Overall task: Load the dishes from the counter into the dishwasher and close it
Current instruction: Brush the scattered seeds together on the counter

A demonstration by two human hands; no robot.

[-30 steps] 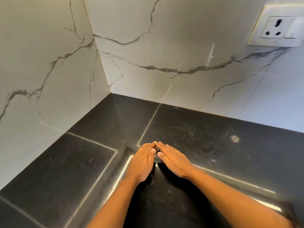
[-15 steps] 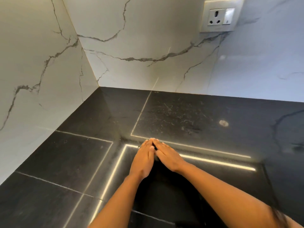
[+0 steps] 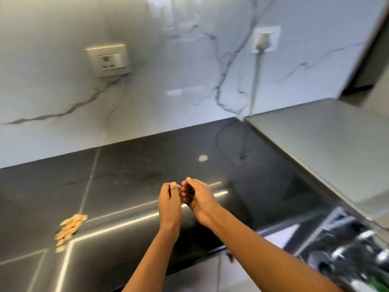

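Here, left hand [image 3: 169,200] and right hand [image 3: 199,197] hover curled, holding nothing visible, above the glossy black counter [image 3: 130,175].

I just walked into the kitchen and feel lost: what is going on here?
A person holds the left hand and the right hand close together above the black counter, fingers curled, with nothing visibly held. No dishes show on it here. A small pile of tan pieces lies at the left. A blurred rack, probably the dishwasher's, shows at lower right.
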